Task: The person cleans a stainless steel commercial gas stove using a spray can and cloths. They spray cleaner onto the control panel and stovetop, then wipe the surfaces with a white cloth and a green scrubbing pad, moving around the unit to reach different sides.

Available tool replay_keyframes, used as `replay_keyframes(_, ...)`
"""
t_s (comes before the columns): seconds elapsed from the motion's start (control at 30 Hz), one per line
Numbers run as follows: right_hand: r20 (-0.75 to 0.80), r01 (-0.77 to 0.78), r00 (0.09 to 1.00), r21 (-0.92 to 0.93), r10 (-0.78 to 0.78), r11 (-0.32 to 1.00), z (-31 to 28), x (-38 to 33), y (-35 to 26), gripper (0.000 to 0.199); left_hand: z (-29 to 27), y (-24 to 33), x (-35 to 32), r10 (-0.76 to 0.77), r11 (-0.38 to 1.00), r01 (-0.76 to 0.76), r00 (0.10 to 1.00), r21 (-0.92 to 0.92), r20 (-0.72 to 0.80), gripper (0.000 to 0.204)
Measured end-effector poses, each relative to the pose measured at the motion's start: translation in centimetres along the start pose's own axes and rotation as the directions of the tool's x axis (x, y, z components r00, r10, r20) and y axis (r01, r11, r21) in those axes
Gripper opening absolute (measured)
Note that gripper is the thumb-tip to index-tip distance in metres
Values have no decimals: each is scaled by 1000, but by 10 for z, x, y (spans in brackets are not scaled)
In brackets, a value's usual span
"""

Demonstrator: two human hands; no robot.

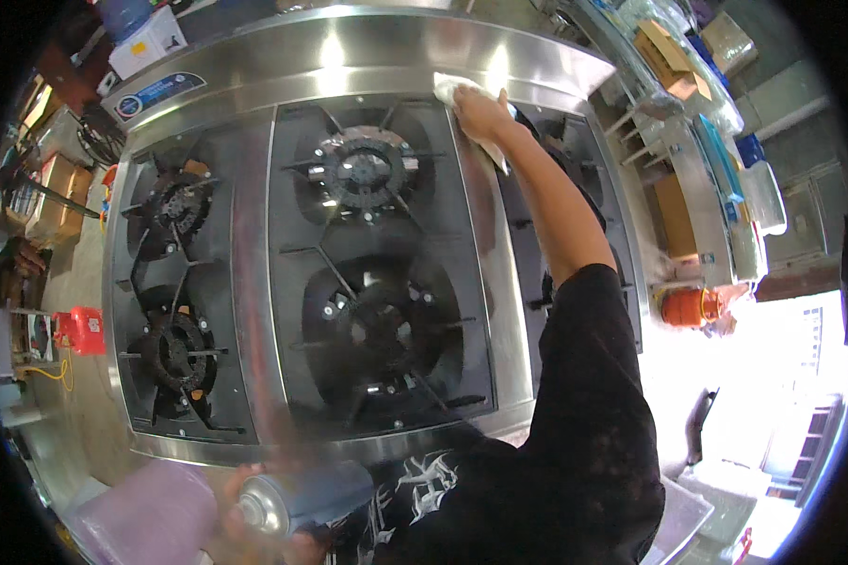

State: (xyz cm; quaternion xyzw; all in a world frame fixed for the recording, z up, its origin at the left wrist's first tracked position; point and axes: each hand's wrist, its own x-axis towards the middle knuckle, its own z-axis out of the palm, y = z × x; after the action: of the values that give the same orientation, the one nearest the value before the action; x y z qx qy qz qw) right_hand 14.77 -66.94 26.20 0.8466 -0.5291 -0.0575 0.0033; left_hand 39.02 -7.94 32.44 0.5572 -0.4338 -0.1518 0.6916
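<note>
My right arm stretches over a stainless steel gas stove (499, 245). At its far end, my right hand (485, 118) is closed on a white cloth (449, 87), pressed to the steel strip near the foot of the back panel. Close to my body, my left hand (231, 523) is wrapped round a grey-blue aerosol can (334, 492) that lies tilted, its silver round end toward the left. Part of that hand is blurred. Black burners with pan supports, such as the front middle burner (382, 325) and the back middle burner (363, 169), fill the stove top.
Beyond the stove's right side runs a metal shelf with cardboard boxes (667, 61) and plastic-wrapped goods. An orange gas cylinder (693, 307) stands on the floor at right, a red container (80, 330) at left. A purplish wrapped roll (146, 513) sits at the near left.
</note>
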Motion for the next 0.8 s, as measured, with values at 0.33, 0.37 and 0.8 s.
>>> replay_keyframes(0.33,-94,78,992,-67,-84,995,6,-272,-70,41,-34,32,-19,-216,953,273,916,-129,339,76)
replay_keyframes(0.37,-135,110,984,-68,-119,992,5,-312,-86,41,-40,32,-23,-160,963,223,923,-150,349,76)
replay_keyframes(0.8,-299,70,953,347,40,935,27,-480,-168,63,-99,12,-58,-476,396,581,792,-711,382,82)
